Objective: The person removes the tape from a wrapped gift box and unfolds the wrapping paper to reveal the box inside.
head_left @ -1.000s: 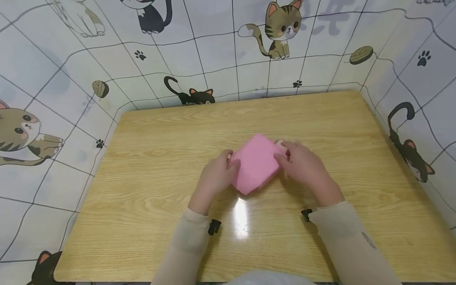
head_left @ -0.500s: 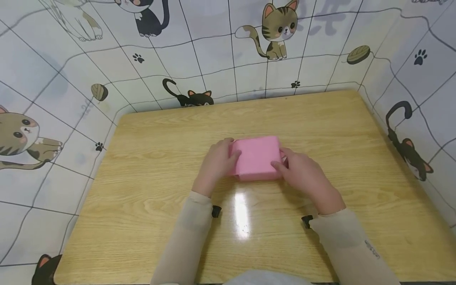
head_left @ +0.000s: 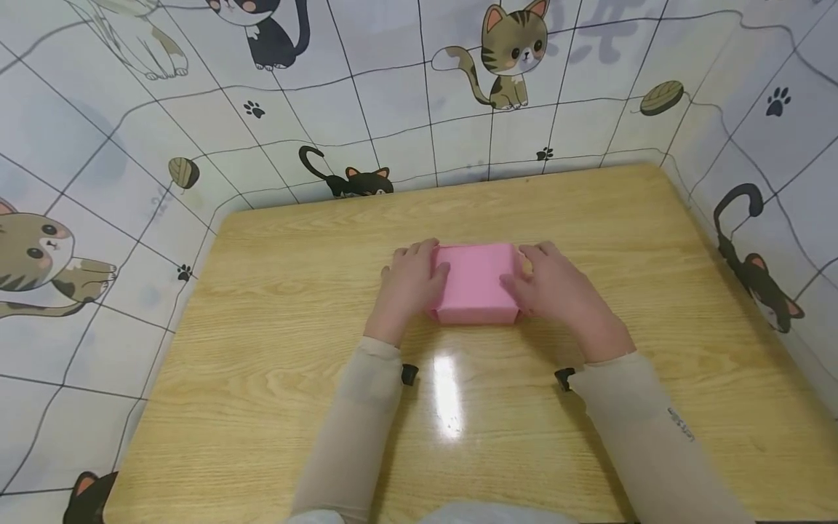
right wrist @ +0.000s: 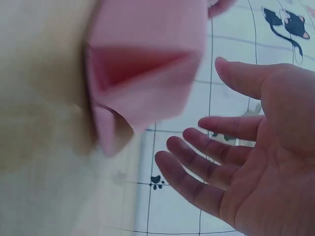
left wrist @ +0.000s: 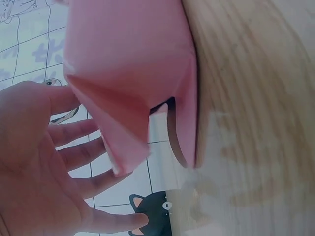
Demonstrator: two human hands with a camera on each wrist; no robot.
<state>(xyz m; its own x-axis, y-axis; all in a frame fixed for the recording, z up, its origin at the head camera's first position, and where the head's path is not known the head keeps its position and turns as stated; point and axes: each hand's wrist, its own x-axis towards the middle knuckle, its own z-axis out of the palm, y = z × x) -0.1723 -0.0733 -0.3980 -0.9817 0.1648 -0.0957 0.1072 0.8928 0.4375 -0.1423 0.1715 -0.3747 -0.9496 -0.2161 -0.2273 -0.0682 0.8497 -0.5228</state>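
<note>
A box-shaped parcel in pink paper (head_left: pixel 476 280) lies on the wooden table, its long side roughly level with the table's back edge. Loose paper flaps (left wrist: pixel 123 132) jut from its left end, and another folded flap (right wrist: pixel 152 98) sticks out at the right end. My left hand (head_left: pixel 409 284) is at the left end, fingers extended, the thumb against the parcel's edge and fingertips behind the flap. At the right end, my right hand (right wrist: pixel 261 147) has its fingers spread, with a gap between them and the paper in the right wrist view. What the paper encloses is hidden.
The wooden table (head_left: pixel 294 306) spreads around the parcel on all sides. Wall covering (head_left: pixel 406 124) with cats and grid lines stands along the back and both sides. Small black devices (head_left: pixel 409 374) sit at the wrists by the cuffs.
From a slanted position, the pink parcel has turned level with the table's back edge. Both hands have shifted slightly away from me, and the right fingers have loosened from its end.
</note>
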